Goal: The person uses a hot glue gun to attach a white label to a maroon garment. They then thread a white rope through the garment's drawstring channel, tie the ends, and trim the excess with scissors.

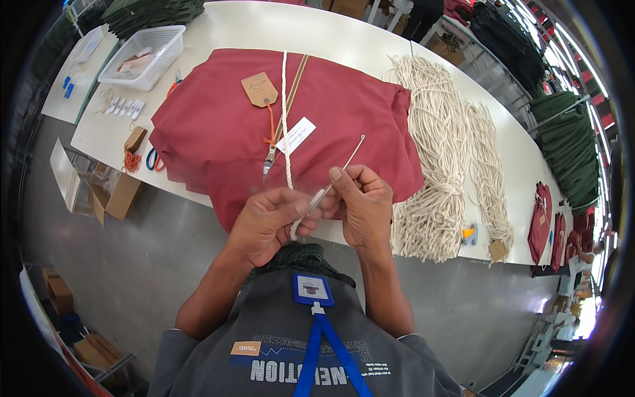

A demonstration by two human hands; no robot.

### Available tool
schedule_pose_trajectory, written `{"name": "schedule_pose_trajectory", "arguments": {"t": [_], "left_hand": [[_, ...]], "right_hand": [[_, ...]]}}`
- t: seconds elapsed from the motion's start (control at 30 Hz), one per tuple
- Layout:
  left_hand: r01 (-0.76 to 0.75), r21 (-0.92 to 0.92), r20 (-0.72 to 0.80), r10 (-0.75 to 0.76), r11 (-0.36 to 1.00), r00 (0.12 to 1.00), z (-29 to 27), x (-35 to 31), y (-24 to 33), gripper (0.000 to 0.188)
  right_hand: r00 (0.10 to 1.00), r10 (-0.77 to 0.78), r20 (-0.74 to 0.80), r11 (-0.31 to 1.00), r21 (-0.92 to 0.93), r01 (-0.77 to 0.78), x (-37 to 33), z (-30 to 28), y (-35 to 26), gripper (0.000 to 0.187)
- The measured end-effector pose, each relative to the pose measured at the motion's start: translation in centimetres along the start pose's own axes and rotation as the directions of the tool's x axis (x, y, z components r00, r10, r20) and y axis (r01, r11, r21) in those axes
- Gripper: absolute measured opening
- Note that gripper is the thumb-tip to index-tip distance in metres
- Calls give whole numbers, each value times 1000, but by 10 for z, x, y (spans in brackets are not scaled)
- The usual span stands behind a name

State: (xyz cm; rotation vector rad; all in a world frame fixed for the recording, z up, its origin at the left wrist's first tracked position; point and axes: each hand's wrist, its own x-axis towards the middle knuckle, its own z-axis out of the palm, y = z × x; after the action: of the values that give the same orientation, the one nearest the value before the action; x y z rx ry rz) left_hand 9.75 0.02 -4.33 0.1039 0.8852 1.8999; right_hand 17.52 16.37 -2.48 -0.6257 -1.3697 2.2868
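A dark red fabric piece with a zipper (192,112) lies bunched on the white table in front of me. A white braided cord (285,92) runs down across it to my left hand (268,221), whose fingers are closed around the cord's lower end. My right hand (367,205) pinches a long thin metal threading needle (355,149) with a looped tip, which points up and away. Both hands meet just off the table's near edge, where the needle's lower part and the cord come together; fingers partly hide that spot. A brown tag (259,89) and a white label (296,135) rest on the fabric.
Right of the fabric lies a large bundle of cream cords (433,152), with a smaller cord bundle (489,178) beyond it. A yellow and grey tool (469,234) sits near the edge. At left are blue-handled scissors (152,159) and a white plastic basket (173,41).
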Motion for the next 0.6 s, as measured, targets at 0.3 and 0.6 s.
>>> {"name": "schedule_pose_trajectory", "arguments": {"t": [0.3,0.6], "left_hand": [[-5,26,-11,6,1000,1000,-1,2,-1,14],[-54,146,-26,58,988,998,-2,0,-4,13]], "right_hand": [[997,-73,-41,997,-29,71,-2,1,0,19],[995,-79,-57,996,-34,77,-4,0,-1,19]]}}
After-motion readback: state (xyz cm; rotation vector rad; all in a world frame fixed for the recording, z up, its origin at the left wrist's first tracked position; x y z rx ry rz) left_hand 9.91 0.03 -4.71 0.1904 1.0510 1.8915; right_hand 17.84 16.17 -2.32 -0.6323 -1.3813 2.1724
